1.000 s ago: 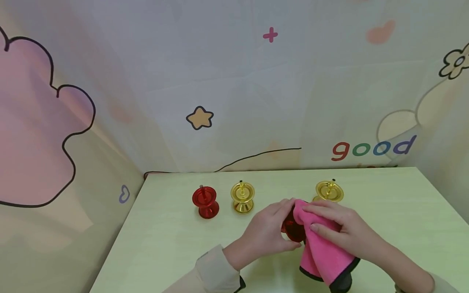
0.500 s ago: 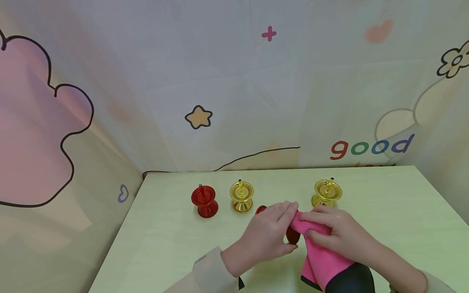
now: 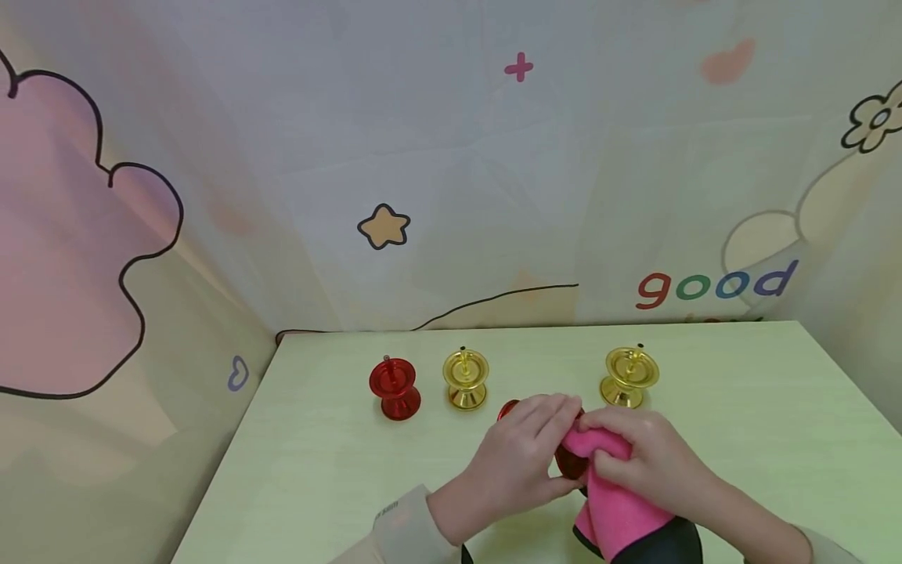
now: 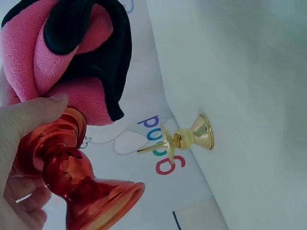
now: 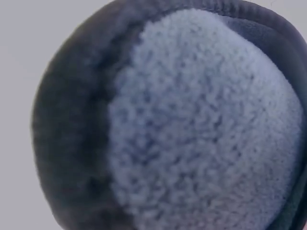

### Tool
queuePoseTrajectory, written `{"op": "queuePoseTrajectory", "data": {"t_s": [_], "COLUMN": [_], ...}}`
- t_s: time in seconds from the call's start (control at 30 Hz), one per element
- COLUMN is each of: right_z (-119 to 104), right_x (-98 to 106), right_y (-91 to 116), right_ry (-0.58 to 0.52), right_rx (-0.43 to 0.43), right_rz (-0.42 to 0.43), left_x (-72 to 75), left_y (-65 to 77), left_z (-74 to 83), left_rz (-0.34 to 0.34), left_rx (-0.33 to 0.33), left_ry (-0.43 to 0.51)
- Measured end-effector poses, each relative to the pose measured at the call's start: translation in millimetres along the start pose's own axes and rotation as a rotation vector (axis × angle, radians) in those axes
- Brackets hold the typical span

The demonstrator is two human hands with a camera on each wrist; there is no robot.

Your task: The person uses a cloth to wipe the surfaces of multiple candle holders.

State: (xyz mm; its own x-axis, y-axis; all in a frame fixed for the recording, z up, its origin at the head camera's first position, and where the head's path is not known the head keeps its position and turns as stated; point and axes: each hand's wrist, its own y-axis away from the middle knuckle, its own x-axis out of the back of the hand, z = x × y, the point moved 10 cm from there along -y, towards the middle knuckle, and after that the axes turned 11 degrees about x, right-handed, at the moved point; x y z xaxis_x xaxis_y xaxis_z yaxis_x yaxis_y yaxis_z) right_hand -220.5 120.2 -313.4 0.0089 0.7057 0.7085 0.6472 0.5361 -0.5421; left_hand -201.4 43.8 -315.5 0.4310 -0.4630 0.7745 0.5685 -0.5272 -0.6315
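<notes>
In the head view, my left hand (image 3: 517, 462) grips a red candlestick (image 3: 572, 462) tilted onto its side, mostly covered by the fingers. The left wrist view shows this red candlestick (image 4: 72, 175) closer, its flared foot toward the lower right and my thumb along the rim of its dish. Between its fingers and thumb, my right hand (image 3: 651, 454) pinches a pink cloth (image 3: 623, 505) with black edging, bunched against the dish end. The spike is hidden there. A blurred fold of the cloth (image 5: 201, 120) fills most of the right wrist view.
Toward the back left of the pale table (image 3: 303, 486) stand another red candlestick (image 3: 400, 403) and a gold candlestick (image 3: 467, 397). A second gold candlestick (image 3: 622, 392) stands just beyond my right hand. A printed fabric backdrop (image 3: 437, 172) rises behind the table.
The held red candlestick has turned, so its far end now shows beyond my left hand. My right hand and the cloth have shifted slightly toward me. The standing candlesticks stay put.
</notes>
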Motion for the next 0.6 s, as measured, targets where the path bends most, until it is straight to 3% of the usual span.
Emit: {"op": "queuePoseTrajectory", "data": {"t_s": [0.07, 0.17, 0.27, 0.37, 0.47, 0.6], "right_z": [0, -1, -6, -15, -23, -29], "right_x": [0, 1, 3, 4, 4, 3], "right_y": [1, 3, 2, 1, 1, 1], "right_ry": [-0.008, -0.008, -0.021, -0.042, -0.058, -0.032], "right_rx": [-0.002, 0.024, 0.110, 0.224, 0.313, 0.373], "right_rz": [0.005, 0.003, 0.010, 0.021, 0.022, 0.008], "left_x": [-4.3, -15.4, -28.3, -37.3, -42.4, -45.3], "left_y": [1.2, 0.2, -2.6, -6.7, -7.6, -5.3], "left_z": [-3.2, -14.1, -26.7, -31.2, -31.6, -33.4], "left_rz": [-0.061, -0.243, -0.452, -0.595, -0.685, -0.752], "left_rx": [0.006, 0.051, 0.119, 0.139, 0.145, 0.175], "left_ry": [0.047, 0.161, 0.323, 0.493, 0.569, 0.518]}}
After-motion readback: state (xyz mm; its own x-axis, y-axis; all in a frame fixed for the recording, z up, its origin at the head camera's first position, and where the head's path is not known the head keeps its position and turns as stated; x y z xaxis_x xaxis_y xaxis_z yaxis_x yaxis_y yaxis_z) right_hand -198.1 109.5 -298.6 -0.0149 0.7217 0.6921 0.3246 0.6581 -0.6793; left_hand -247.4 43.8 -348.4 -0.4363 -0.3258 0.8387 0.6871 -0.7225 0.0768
